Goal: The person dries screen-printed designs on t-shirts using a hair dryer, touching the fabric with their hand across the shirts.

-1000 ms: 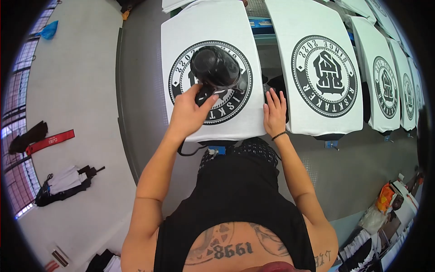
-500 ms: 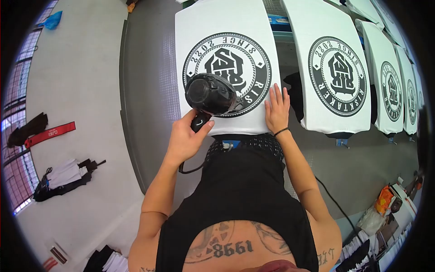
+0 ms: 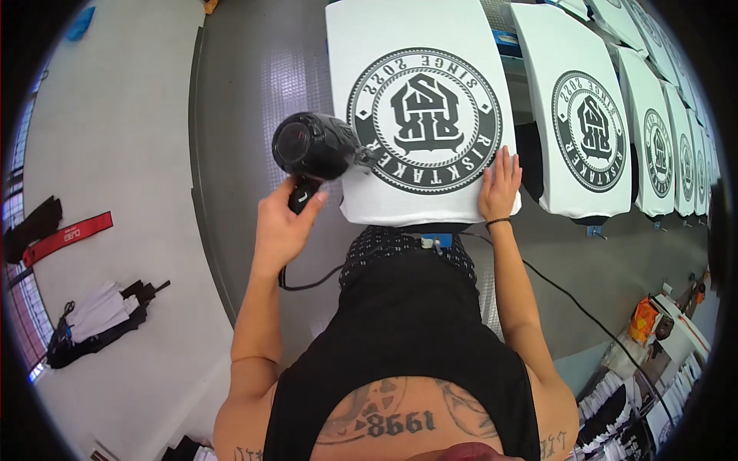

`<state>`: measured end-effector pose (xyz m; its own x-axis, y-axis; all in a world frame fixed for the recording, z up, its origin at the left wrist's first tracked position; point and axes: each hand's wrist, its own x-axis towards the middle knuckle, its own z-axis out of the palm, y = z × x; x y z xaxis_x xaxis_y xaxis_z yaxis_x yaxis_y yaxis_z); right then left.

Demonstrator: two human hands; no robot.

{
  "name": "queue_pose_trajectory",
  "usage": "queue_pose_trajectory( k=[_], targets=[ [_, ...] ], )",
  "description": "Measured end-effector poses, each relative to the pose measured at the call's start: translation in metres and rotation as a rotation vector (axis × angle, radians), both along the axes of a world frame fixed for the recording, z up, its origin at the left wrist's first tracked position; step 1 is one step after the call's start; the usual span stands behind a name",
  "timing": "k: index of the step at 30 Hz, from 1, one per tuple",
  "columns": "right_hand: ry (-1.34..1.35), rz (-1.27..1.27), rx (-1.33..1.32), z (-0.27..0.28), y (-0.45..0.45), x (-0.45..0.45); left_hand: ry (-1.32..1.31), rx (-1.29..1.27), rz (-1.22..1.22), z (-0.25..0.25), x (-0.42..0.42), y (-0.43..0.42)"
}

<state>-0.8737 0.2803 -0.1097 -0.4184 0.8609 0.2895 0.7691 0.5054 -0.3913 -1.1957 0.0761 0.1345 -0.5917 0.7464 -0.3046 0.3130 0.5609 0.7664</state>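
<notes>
The left hand [image 3: 283, 227] had its grip round a black dryer [image 3: 317, 146]; the right hand [image 3: 501, 183] lay flat on white cloth [image 3: 419, 209].

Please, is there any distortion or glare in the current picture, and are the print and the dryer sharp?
Head view: wide-angle distortion, black corners and a bowed edge on the grey surface; head view: pale sheen there; head view: the nearest print looks sharp, and the hair dryer looks distinct.

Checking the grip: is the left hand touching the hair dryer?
Touching: the head view shows the left hand gripping the hair dryer by its handle.
</notes>
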Motion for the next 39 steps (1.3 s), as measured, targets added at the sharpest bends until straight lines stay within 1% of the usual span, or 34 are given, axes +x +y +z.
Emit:
queue_pose_trajectory(
  k=[1, 4, 5, 8, 9, 11, 12, 14, 18, 20, 21, 23, 24, 26, 27, 29, 32, 34, 36, 37, 38, 39],
  targets=[
    [-0.014, -0.006, 0.006, -0.001, 0.001, -0.001, 0.121, 0.046, -0.025, -0.007, -0.014, -0.001],
    [-0.055, -0.035, 0.007, 0.000, 0.000, -0.004, 0.146, 0.048, -0.042, -0.012, -0.042, 0.008],
    [-0.061, -0.034, 0.013, 0.000, 0.000, -0.004, 0.012, 0.057, -0.026, -0.015, -0.051, 0.012],
    [-0.079, -0.039, 0.020, -0.001, 0.000, -0.004, -0.035, 0.041, -0.050, -0.018, -0.067, 0.030],
    [-0.099, -0.038, 0.015, -0.002, 0.001, -0.004, -0.031, 0.046, -0.054, -0.017, -0.066, 0.037],
    [-0.100, -0.039, 0.015, -0.001, 0.000, -0.003, 0.150, 0.068, -0.068, -0.014, -0.062, 0.050],
    [-0.106, -0.035, 0.011, -0.001, 0.001, -0.003, 0.155, 0.070, -0.071, -0.015, -0.063, 0.054],
    [-0.105, -0.037, 0.006, 0.000, 0.003, -0.003, -0.014, 0.070, -0.083, -0.018, -0.065, 0.060],
    [-0.078, -0.016, 0.003, -0.001, 0.002, -0.002, 0.076, 0.077, -0.050, -0.015, -0.053, 0.057],
    [-0.084, 0.003, -0.012, -0.001, 0.002, -0.002, 0.297, -0.003, -0.051, -0.010, -0.042, 0.047],
    [-0.081, -0.001, -0.016, -0.002, 0.002, -0.002, 0.302, -0.006, -0.035, -0.008, -0.036, 0.039],
    [-0.067, 0.006, -0.044, -0.001, 0.004, -0.001, 0.118, -0.012, 0.034, -0.006, -0.019, 0.022],
    [-0.062, 0.018, -0.058, -0.001, 0.004, 0.000, 0.120, -0.016, 0.045, -0.004, -0.004, 0.015],
    [-0.018, 0.043, -0.051, -0.002, 0.005, 0.003, 0.008, -0.047, 0.093, 0.000, 0.030, 0.005],
    [0.004, 0.049, -0.064, -0.004, 0.006, 0.004, 0.010, -0.055, 0.097, 0.000, 0.045, 0.004],
    [0.019, 0.075, -0.092, -0.002, 0.009, 0.008, -0.115, -0.044, 0.117, -0.003, 0.078, 0.004],
    [0.017, 0.096, -0.104, -0.003, 0.019, 0.015, -0.153, -0.019, 0.092, -0.003, 0.125, 0.018],
    [0.068, 0.117, -0.120, -0.002, 0.023, 0.018, -0.166, -0.036, 0.063, -0.004, 0.146, 0.032],
    [0.099, 0.130, -0.102, -0.005, 0.024, 0.021, -0.179, 0.006, 0.064, -0.004, 0.164, 0.050],
    [0.106, 0.117, -0.125, -0.005, 0.023, 0.022, -0.080, 0.078, 0.024, -0.007, 0.170, 0.060],
    [0.114, 0.106, -0.146, -0.004, 0.024, 0.023, -0.077, 0.084, 0.011, -0.006, 0.173, 0.069],
    [0.074, 0.084, -0.152, -0.003, 0.024, 0.026, -0.102, 0.033, 0.013, -0.003, 0.175, 0.079]
  ],
)
